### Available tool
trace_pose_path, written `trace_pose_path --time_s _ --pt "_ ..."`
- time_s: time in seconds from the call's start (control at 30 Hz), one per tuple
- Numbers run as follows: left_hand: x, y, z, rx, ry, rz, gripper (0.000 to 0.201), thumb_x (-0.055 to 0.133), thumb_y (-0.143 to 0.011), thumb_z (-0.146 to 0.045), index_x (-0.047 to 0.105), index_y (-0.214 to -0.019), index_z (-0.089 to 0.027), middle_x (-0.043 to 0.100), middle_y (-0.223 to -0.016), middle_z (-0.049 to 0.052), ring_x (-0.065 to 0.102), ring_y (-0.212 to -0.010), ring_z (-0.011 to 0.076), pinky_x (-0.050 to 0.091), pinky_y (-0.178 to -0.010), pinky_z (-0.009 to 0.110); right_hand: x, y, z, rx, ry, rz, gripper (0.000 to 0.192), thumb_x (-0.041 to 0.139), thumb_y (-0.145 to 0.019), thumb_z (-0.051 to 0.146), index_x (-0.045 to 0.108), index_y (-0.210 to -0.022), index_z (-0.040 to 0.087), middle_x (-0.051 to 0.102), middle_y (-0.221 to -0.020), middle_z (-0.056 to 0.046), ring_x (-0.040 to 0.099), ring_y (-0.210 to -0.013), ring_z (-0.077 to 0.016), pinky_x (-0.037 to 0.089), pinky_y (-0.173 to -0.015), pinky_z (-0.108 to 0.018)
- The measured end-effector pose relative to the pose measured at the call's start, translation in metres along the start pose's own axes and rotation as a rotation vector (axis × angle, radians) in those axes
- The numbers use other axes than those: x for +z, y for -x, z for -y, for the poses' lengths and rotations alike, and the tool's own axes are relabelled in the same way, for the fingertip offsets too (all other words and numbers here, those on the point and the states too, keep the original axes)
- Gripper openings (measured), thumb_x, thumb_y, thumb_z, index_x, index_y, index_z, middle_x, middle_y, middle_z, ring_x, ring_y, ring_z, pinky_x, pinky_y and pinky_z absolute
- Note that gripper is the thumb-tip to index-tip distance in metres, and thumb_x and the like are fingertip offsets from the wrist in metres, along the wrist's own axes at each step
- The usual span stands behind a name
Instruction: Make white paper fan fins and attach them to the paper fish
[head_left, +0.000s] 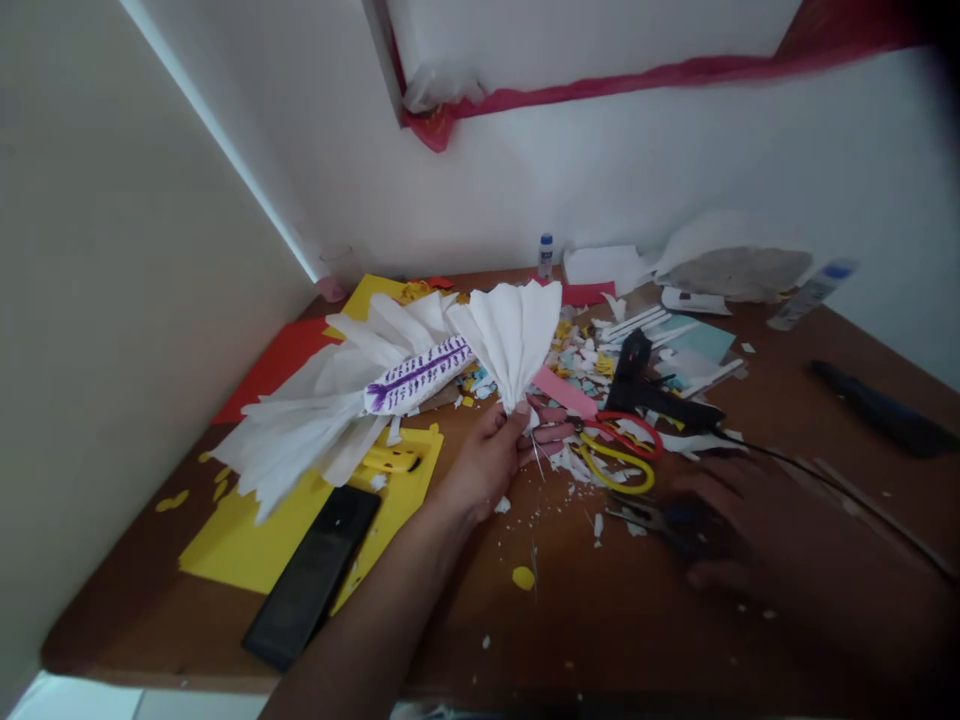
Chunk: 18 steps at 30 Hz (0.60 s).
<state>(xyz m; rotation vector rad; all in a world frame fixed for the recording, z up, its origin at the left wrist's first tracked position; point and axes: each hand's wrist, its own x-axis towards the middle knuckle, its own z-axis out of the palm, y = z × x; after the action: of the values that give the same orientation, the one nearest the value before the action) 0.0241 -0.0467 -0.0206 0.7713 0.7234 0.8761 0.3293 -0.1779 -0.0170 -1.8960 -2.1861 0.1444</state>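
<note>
My left hand (487,455) pinches the gathered base of a white pleated paper fan (514,330), held upright above the table. A thin wire (538,458) hangs below the fingers. My right hand (739,530), smeared by motion, is at the dark handles of a pair of pliers (649,515); whether its fingers close on them I cannot tell. Left of the fan lies a white paper body with purple markings (420,378), with white pleated paper wings (397,325) and a fanned tail (289,445). Scissors (619,470) with red and yellow handles lie between my hands.
A black glue gun (637,385) with its cord lies among paper scraps (585,360). Yellow sheets (247,540) and a phone (315,575) are at left. A glue bottle (546,257) stands by the wall. A dark tool (885,408) lies at far right.
</note>
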Motion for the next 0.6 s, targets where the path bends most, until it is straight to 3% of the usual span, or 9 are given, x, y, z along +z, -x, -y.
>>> trace_pose_path --time_s 0.1,0.2,0.37,0.6 --pt "0.000 0.000 0.002 -0.011 0.006 0.018 0.031 0.084 -0.094 -0.046 0.070 -0.108 -0.022 0.083 -0.116 0.012 0.080 -0.116 0.0325 0.061 -0.105 0.051 -0.002 0.009 0.002 -0.092 0.069 0.235 0.058 0.096 -0.065 0.037 0.081 -0.121 0.036 0.077 -0.133 -0.015 0.070 -0.123 -0.0478 0.058 -0.097 -0.060" --pt "-0.002 -0.002 0.005 -0.018 -0.003 0.018 0.032 0.084 -0.094 -0.046 0.070 -0.110 -0.022 0.082 -0.122 0.013 0.078 -0.121 0.0338 0.057 -0.114 0.054 -0.004 0.008 0.005 -0.110 0.083 0.315 0.046 0.084 -0.078 0.032 0.079 -0.124 0.031 0.076 -0.132 -0.011 0.070 -0.124 -0.0450 0.058 -0.096 -0.058" --pt "-0.005 -0.005 0.009 0.000 -0.033 0.003 0.039 0.087 -0.091 -0.049 0.069 -0.112 -0.021 0.082 -0.124 0.014 0.078 -0.122 0.0347 0.055 -0.115 0.057 -0.002 0.004 0.005 -0.202 0.067 0.254 0.041 0.073 -0.078 0.020 0.077 -0.119 0.024 0.075 -0.125 -0.013 0.072 -0.114 -0.0394 0.056 -0.097 -0.054" --pt "-0.003 -0.003 0.006 0.039 -0.070 -0.009 0.034 0.086 -0.091 -0.052 0.073 -0.106 -0.024 0.083 -0.125 0.012 0.073 -0.131 0.0355 0.054 -0.116 0.056 -0.014 0.014 -0.012 -0.195 -0.005 0.126 0.043 0.072 -0.080 0.022 0.073 -0.122 0.030 0.073 -0.132 -0.011 0.071 -0.115 -0.0390 0.057 -0.094 -0.052"
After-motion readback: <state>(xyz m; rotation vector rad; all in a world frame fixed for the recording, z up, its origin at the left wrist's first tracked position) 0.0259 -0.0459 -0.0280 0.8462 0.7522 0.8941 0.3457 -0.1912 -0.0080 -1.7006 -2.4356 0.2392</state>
